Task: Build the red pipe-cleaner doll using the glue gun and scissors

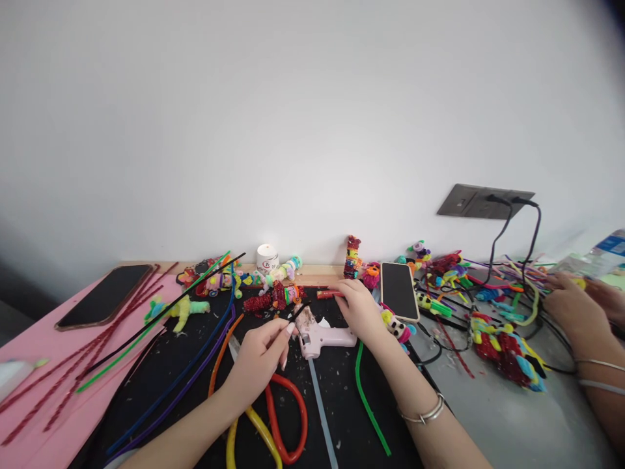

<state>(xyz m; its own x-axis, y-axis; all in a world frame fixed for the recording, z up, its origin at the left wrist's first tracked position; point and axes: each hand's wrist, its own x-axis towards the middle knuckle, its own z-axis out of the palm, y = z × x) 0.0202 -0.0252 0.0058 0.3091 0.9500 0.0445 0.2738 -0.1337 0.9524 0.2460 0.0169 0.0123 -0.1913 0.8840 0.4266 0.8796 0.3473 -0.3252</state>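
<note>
From where I stand, the left hand [261, 358] has a short black strip [301, 309] pinched between thumb and fingers, above the black mat [195, 384] and near the nozzle of the pale pink glue gun [332, 337]. The strip looks light and fuzzy, probably soft wire that bends under little pressure, so a fingertip pinch near one end should suit it.

The right hand [360, 307] has its fingertips at one end of a small red stick [327, 294]; I can't tell whether they close on it or just touch it. That stick seems stiff and perhaps smooth, best taken by its sides.

The glue gun lies on the mat between the hands, a long glue stick [319, 407] running out of its back. I'd judge it hard, fairly light plastic, safest held by the handle; the smeared nozzle may be hot. The glue stick looks flexible and a bit slippery.
</note>
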